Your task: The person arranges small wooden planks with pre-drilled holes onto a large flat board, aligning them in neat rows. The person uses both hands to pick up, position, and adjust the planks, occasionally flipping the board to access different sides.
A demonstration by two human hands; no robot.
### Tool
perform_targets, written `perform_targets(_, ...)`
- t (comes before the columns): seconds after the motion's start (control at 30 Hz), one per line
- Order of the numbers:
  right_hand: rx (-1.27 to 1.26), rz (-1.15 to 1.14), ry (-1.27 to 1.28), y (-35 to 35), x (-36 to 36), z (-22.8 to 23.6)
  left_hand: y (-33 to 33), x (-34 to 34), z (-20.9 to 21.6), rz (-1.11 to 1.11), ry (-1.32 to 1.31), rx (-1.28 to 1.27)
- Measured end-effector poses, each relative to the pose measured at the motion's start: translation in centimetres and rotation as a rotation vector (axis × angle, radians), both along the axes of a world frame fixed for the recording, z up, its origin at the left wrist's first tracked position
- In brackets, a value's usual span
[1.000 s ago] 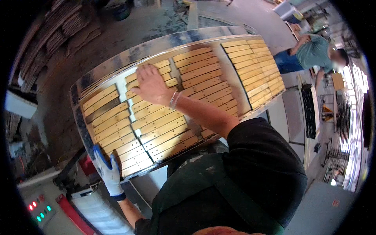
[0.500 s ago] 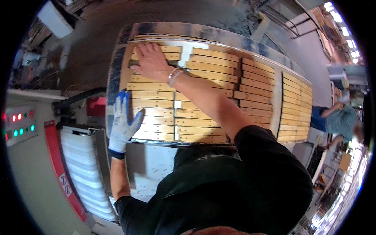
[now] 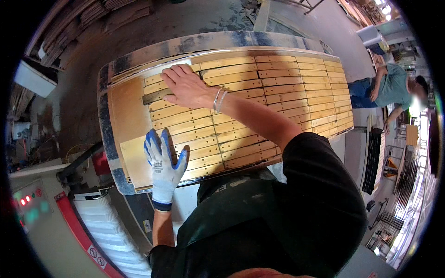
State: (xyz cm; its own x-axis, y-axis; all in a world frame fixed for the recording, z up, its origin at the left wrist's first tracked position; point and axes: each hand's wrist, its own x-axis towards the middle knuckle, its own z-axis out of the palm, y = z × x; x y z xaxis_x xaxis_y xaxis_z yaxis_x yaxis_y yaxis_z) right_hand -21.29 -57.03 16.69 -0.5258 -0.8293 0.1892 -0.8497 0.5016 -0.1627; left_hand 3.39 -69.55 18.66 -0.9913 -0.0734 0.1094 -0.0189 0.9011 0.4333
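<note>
- The slats (image 3: pixel 238 136), pale wood and drilled with small dark holes, are lying in close columns across the middle of the frame, from left of centre toward the right.
- The right hand (image 3: pixel 185 88), bare, is resting flat and unclenched on their upper-left end; bracelets (image 3: pixel 219 99) are circling its wrist.
- A darker slat (image 3: pixel 154 96) is sitting just beside its thumb.
- The left hand (image 3: pixel 163 164), in a white-and-blue glove, is lying at the slats' lower-left ends, thumb spread from the fingers; whether it is pressing, I cannot tell.
- The two hands are lying apart, neither clamping anything.
- A brown board (image 3: pixel 127 102) is showing at the slats' left, above a stained table (image 3: pixel 106 125).
- A control panel (image 3: pixel 28 204) is glowing red and green at lower left.
- Another person (image 3: pixel 391 85), in a green shirt, is standing at the right.
</note>
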Motion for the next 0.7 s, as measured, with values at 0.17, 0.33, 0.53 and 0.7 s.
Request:
perform_targets(0.17, 0.090, -0.017, -0.027, 1.3, -0.5, -1.3, -0.5, 0.6, 1.1, -0.031, -0.001, 0.071)
perform_targets(0.33, -0.195, -0.320, -0.110, 11.3, -5.4, -1.6, -4.4, -2.9, 0.4, 0.077, 0.175, 0.125)
perform_targets(0.53, -0.184, -0.282, 0.033, 17.2, -6.3, -1.9, -6.6, -9.8, -3.8, 0.268, 0.185, -0.198)
perform_targets(0.7, -0.117, -0.227, 0.470, 22.7, -12.8, -10.9, -4.7, -13.9, -2.4, 0.109, 0.224, -0.146)
